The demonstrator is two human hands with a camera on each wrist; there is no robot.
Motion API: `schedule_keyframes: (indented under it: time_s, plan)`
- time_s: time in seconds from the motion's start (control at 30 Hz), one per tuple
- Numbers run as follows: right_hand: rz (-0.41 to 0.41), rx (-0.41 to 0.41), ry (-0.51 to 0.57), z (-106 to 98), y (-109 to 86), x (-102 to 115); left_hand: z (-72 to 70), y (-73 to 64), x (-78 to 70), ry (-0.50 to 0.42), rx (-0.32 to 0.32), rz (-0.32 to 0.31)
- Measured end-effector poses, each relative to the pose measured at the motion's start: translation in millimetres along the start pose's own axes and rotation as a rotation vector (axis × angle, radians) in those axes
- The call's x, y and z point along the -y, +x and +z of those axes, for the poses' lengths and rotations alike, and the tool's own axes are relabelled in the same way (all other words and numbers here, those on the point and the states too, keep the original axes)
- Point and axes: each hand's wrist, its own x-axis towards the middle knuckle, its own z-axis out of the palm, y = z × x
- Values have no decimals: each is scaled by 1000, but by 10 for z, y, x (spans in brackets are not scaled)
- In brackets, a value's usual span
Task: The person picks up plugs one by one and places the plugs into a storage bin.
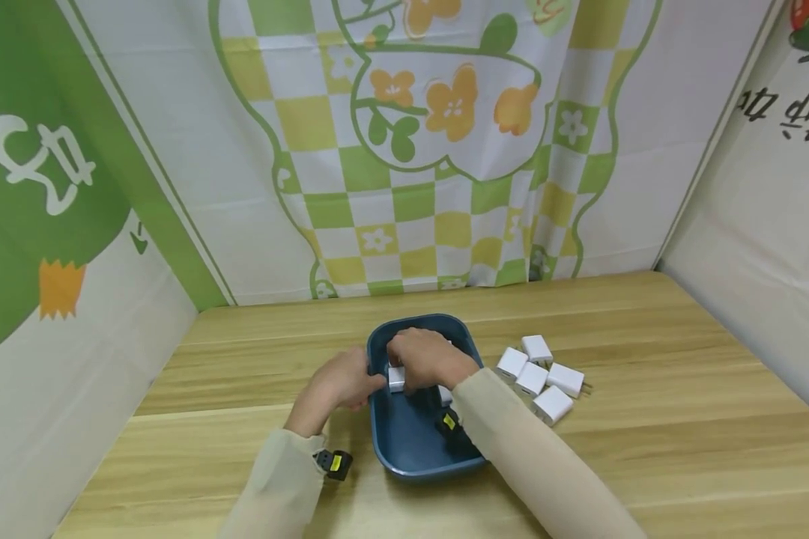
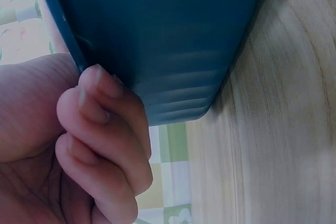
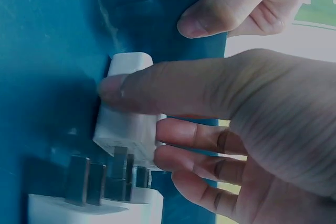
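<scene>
A dark blue plastic bin [image 1: 411, 442] sits on the table. My left hand [image 1: 340, 378] grips its left rim, the thumb over the inside and the fingers curled against the outer wall [image 2: 173, 35]. Reaching into the bin, my right hand [image 1: 426, 355] pinches a white plug-in charger [image 3: 126, 124] between thumb and fingers, close to the left wall. Metal prongs of a second white charger [image 3: 94, 211] point toward the held one. Part of another white block [image 1: 445, 394] shows under my right wrist in the head view.
Several white chargers [image 1: 531, 379] lie in a loose cluster on the wooden table [image 1: 647, 449], right of the bin. A patterned curtain [image 1: 411, 247] hangs along the table's back edge. Printed cloth walls stand at left and right.
</scene>
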Motion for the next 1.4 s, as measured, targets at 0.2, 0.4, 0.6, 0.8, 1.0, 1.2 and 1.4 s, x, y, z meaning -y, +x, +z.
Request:
schedule_keyframes:
  time_s: [0.2,0.4,0.6,0.8,1.0,1.2,1.4]
  plan:
    - [-19,0,24,-119,-57,3,1,6,3,-1,1,6]
    - [-19,-19,56,-285,-178,-30,8,13,22,2,-6,-8]
    - [-30,-87,65,-417,-418,-51,31,15,34,-1,-20,1]
    - [-8,-143,103,-493,-673,-173,33,6,18,-2,-44,0]
    - [17,-193,112,-516,-832,-348,23,-6,7,14,-47,-6]
    - [40,-232,127,-567,-923,-581,21,-5,7,4,-41,-7]
    - [123,-243,159,-608,-1012,-839,22,0,14,10,-33,-3]
